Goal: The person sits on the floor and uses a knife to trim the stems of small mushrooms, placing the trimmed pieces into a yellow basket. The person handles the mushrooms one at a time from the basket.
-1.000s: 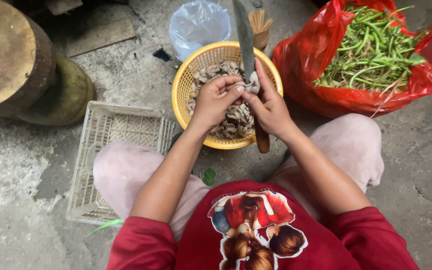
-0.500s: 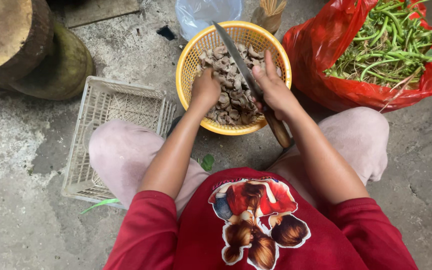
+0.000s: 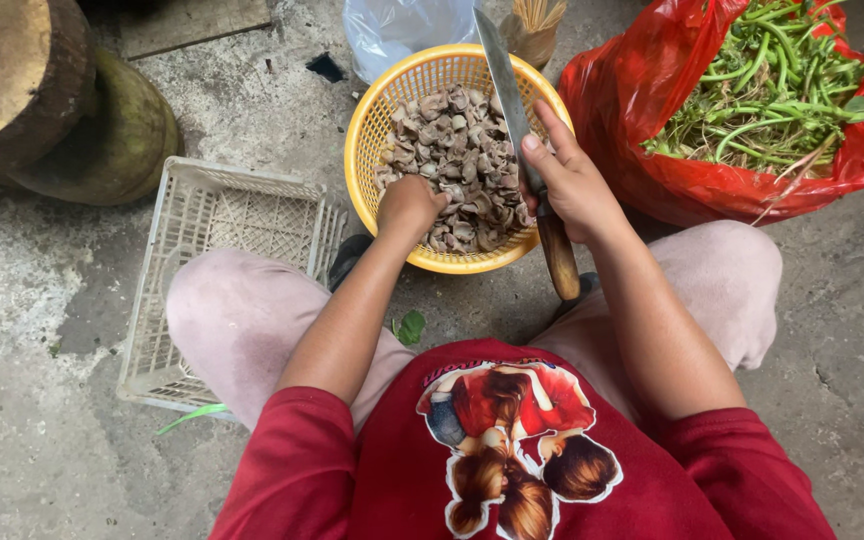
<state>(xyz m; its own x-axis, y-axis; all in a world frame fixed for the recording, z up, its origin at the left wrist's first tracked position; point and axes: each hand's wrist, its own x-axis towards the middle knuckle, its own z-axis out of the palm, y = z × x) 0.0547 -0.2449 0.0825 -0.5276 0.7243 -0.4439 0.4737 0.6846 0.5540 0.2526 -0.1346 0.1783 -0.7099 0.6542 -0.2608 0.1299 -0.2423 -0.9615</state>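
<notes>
With the left hand curled into the brownish pieces inside the yellow basket, pick one firmly while the right hand, fingers wrapped around the knife, holds its blade clear above that basket.

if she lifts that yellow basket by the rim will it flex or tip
The yellow basket looks like thin openwork plastic, so its rim would probably flex a little under load. It is heaped with greyish pieces, so it is likely fairly heavy for its size. Round with a narrower base, it may tip if lifted by one side; the left hand is already in it.
</notes>
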